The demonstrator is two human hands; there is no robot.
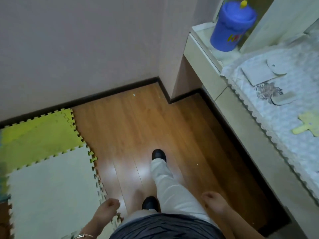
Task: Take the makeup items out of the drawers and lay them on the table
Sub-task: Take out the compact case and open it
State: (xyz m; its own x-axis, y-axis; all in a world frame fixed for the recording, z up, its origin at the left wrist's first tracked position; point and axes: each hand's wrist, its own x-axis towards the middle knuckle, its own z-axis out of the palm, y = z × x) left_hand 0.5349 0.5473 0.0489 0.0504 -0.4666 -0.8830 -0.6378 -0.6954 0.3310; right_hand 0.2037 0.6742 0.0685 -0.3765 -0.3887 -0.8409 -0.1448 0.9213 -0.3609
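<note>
Left hand point(107, 210) and right hand point(213, 202) hang low, each grip loose and empty; tabletop point(203, 34) at right.

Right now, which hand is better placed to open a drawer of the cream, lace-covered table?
Probably the right: the right hand hangs empty, nearer the drawer fronts of the cream table; the left hand, also empty, hangs on the far side, by the cream foam mat.

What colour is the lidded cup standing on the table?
Blue cup, with a yellow knob on its lid; head view.
</note>
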